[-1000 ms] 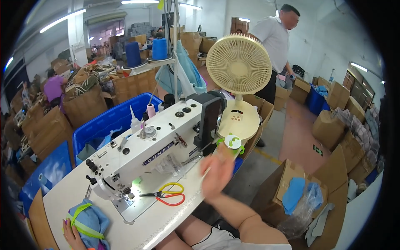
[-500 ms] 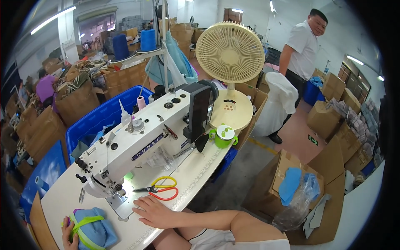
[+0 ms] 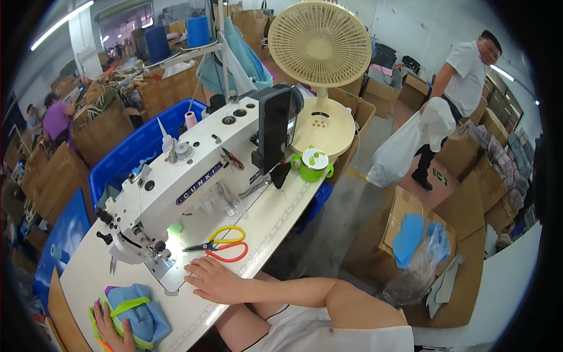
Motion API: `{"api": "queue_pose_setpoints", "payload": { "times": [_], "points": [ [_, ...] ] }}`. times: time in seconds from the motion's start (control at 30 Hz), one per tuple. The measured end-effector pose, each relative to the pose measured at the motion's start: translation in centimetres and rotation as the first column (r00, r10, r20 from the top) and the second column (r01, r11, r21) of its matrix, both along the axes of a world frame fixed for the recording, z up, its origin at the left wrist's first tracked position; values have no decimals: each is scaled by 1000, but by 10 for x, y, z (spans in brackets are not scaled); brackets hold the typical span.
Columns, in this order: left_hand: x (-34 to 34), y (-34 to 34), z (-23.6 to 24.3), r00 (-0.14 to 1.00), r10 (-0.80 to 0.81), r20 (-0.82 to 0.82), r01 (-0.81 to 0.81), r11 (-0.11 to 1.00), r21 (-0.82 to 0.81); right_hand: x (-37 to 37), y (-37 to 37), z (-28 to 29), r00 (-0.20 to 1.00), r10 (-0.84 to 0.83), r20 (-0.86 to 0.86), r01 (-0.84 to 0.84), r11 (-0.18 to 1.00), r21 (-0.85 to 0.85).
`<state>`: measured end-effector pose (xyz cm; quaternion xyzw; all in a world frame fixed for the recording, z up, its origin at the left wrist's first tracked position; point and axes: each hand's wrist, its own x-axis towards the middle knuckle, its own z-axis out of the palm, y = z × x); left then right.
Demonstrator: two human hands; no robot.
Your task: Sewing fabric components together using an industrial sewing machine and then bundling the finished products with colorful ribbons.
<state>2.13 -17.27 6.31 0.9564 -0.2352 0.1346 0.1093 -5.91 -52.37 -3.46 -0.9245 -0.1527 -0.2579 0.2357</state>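
Note:
My left hand [image 3: 114, 331] lies on the near left side of a light-blue fabric bundle [image 3: 148, 317] with lime-green trim, its fingers stretched and the thumb apart. A little purple and orange shows beside those fingers. To the right, my right hand [image 3: 212, 281] rests palm down on the white sewing table [image 3: 193, 305], fingers spread and holding nothing. Just beyond it lies a pair of scissors [image 3: 218, 251] with one yellow and one red handle. The white sewing machine [image 3: 193, 170] stands over the table, its lit needle area [image 3: 161, 258] left of the scissors.
A phone [image 3: 275, 130] is mounted on the machine. Behind it stand a green-and-white cup [image 3: 314, 164] and a cream fan [image 3: 319, 47]. A blue bin [image 3: 126, 158] is beyond the machine; an open carton [image 3: 463, 281] sits right. A person [image 3: 463, 76] carries a white sack [image 3: 404, 144].
My left hand has shifted from the bundle's left edge further onto it, fingers straighter. My right hand stays on the table. The person with the sack has moved right; the view has shifted slightly.

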Motion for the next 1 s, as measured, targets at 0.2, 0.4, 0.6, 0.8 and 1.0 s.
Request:
{"api": "queue_pose_setpoints", "payload": {
  "times": [0.2,0.4,0.6,0.8,1.0],
  "points": [
    [6,1,-6,999,-50,-22,48,998,-50,-5,-12,-7,985,69,160,-84,992,93],
    [-2,-20,5,998,-40,-40,38,998,-48,-19,-51,31,989,-8,146,-10,992,125],
    [-8,-7,3,989,-132,-65,128,990,-66,-6,-78,15,973,-223,58,222,975,32],
    [-6,-14,12,994,-99,-50,69,903,-424,-11,-92,39,951,-243,-193,233,970,-75],
    [-42,-8,17,999,-3,-47,-12,950,-311,-8,-74,38,957,-184,-226,173,983,-68]
  ]
}}
